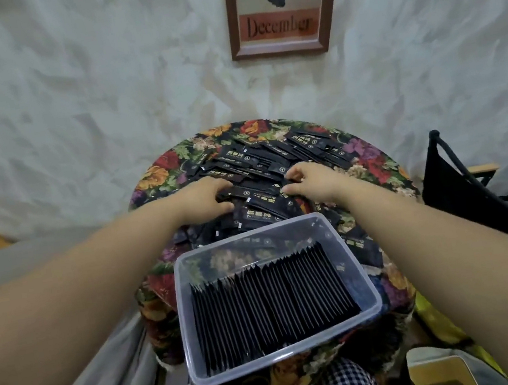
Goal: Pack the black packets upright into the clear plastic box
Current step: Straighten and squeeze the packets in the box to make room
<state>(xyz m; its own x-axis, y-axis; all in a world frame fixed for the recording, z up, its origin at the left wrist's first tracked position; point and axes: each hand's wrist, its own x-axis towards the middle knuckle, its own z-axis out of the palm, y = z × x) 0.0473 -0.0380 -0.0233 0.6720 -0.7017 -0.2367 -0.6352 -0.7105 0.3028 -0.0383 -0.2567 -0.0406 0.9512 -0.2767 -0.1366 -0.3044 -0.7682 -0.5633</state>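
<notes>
The clear plastic box (187, 319) sits near, with a row of black packets (273, 302) upright along its near side. Farther off, loose packets (260, 154) are heaped on the floral surface (168, 166). The left hand (210, 196) and right hand (314, 182) each curl their fingers around some of them.

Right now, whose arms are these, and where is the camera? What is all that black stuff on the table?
There is no machine here, just a person. The one camera sits on their head and looks down, so you see their own arms. The left hand and right hand reach into a pile of loose packets on a round table with a flowery cloth. Their fingers are curled on some of them; I cannot tell how many. Nearer is a clear plastic box, with a row of packed packets standing upright inside. The far part of the box still has room.
</notes>
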